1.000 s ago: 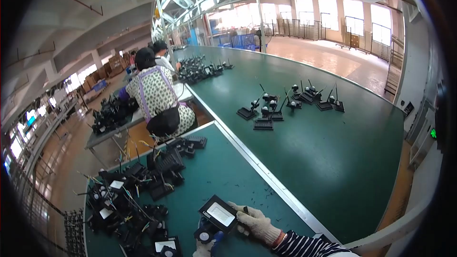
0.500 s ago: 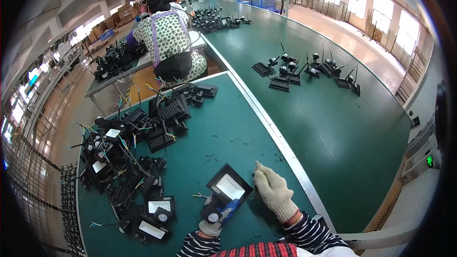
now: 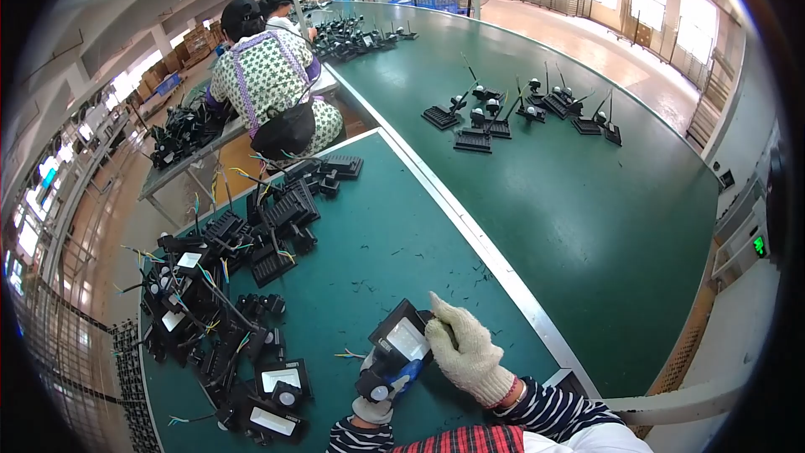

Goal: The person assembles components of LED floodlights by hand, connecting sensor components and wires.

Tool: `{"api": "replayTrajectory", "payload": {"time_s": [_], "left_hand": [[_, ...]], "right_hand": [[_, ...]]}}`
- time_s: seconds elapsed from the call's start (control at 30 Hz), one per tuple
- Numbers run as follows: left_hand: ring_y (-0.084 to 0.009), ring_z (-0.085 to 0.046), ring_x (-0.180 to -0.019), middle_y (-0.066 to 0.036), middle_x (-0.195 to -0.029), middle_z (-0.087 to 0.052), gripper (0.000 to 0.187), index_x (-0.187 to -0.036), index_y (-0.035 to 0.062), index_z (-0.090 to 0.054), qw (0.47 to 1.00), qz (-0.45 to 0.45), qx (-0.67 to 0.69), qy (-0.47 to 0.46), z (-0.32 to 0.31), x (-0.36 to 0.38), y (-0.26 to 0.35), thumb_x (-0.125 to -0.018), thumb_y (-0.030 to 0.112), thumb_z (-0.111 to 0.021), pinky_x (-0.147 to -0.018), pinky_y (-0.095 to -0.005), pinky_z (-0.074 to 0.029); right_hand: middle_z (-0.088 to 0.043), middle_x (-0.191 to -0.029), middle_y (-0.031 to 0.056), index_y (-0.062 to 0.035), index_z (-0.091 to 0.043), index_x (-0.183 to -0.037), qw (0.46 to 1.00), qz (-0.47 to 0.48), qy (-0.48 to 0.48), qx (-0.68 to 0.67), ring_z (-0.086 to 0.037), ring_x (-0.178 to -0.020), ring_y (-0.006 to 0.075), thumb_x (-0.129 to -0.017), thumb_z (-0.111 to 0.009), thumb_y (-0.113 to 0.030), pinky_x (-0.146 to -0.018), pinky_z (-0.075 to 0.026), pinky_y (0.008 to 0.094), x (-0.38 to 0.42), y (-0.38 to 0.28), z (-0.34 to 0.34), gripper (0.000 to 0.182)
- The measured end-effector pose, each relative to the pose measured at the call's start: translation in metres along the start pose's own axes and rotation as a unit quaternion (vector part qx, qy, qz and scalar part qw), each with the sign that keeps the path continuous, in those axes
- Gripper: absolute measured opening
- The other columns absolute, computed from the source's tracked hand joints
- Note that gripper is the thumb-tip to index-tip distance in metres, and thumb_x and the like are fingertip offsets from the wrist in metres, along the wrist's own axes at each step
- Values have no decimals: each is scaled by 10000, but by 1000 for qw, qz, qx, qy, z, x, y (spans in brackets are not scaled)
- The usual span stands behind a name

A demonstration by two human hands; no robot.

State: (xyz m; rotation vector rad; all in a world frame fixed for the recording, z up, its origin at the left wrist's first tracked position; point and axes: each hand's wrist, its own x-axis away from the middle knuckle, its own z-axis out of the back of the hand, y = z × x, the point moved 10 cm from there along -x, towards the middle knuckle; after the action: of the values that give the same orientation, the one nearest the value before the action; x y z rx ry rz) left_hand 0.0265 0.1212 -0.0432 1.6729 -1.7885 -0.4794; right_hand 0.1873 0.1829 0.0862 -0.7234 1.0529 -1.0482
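My left hand, in a blue and white glove, grips a black floodlight with a pale panel and a round white sensor near the wrist. Coloured wires stick out on its left. My right hand, in a cream knitted glove, is beside the floodlight's right edge, its fingers drawn together and a fingertip pointing forward; anything between them is too small to tell. Small black scraps are scattered on the green table ahead of both hands.
Several black floodlights with loose wires pile up along the table's left side. Beyond a metal edge strip, more floodlights lie on a second green surface. Two people in dark caps sit at the upper left.
The floodlight has turned in my left hand, its panel now angled more to the right. My right hand has moved left, up to the floodlight's edge. The camera view has shifted slightly.
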Motion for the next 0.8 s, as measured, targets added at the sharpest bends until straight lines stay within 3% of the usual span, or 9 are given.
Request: {"api": "replayTrajectory", "payload": {"time_s": [0.1,0.27,0.4,0.5,0.57,0.63,0.67,0.77,0.8], "left_hand": [[-255,-582,-1260,-160,-1423,-531,657,-1482,18,-407,964,-135,-204,-103,-22,10,19,-890,-70,-678,-1058,-400,-536],[-287,-557,-1295,-162,-1434,-526,666,-1491,21,-392,975,-38,-203,-78,-25,13,19,-891,-81,-663,-1061,-420,-538],[-185,-626,-1145,-97,-1275,-630,601,-1382,30,-511,976,-37,-212,-38,-28,12,21,-850,77,-786,-965,-348,-543],[-159,-639,-1102,-78,-1254,-648,587,-1361,29,-540,958,-81,-270,-48,-28,11,24,-844,105,-808,-944,-331,-536],[-176,-641,-1108,-85,-1264,-650,569,-1363,24,-544,978,-49,-201,-36,-24,13,18,-859,110,-793,-946,-336,-535],[-210,-641,-1128,-101,-1286,-647,550,-1376,29,-545,914,-163,-364,-80,-35,21,36,-880,112,-769,-972,-357,-521],[-235,-641,-1145,-113,-1303,-642,541,-1387,37,-544,785,-280,-538,-124,-44,34,48,-893,111,-751,-998,-375,-508],[-331,-547,-1315,-175,-1425,-561,552,-1455,93,-519,765,-237,-592,-89,-16,31,30,-928,127,-678,-1155,-462,-364],[-333,-512,-1356,-180,-1456,-534,562,-1466,101,-510,833,-145,-533,-37,-2,23,24,-930,142,-672,-1182,-465,-327]], "right_hand": [[-685,-1004,164,-41,-596,-1360,1000,-7,12,0,-697,-904,291,-936,-654,-125,-828,-554,369,0,-3,0,436],[-689,-1036,164,-30,-602,-1359,998,-40,14,-38,-694,-941,261,-946,-652,-138,-860,-547,354,-2,7,-2,430],[-695,-1053,155,-25,-610,-1357,995,-68,32,-65,-684,-948,218,-956,-650,-148,-866,-541,333,-2,11,1,421],[-697,-1017,80,-5,-631,-1334,997,-21,44,-63,-619,-863,96,-957,-659,-79,-801,-525,259,-5,9,1,385],[-700,-1017,119,-20,-633,-1333,998,-21,14,-66,-660,-890,164,-960,-653,-127,-816,-536,296,-9,8,-1,389],[-701,-994,133,-29,-639,-1327,998,3,-24,-52,-681,-879,197,-958,-654,-148,-802,-542,313,-18,3,0,387],[-700,-971,127,-31,-644,-1321,998,28,-49,-37,-682,-855,195,-956,-657,-146,-781,-542,310,-24,-1,2,383],[-685,-883,109,-30,-657,-1297,995,47,-88,26,-677,-767,194,-938,-672,-131,-713,-537,306,-35,-13,15,374],[-683,-878,110,-26,-655,-1296,996,24,-81,15,-676,-763,195,-935,-674,-126,-712,-537,308,-36,-14,20,375]]}}
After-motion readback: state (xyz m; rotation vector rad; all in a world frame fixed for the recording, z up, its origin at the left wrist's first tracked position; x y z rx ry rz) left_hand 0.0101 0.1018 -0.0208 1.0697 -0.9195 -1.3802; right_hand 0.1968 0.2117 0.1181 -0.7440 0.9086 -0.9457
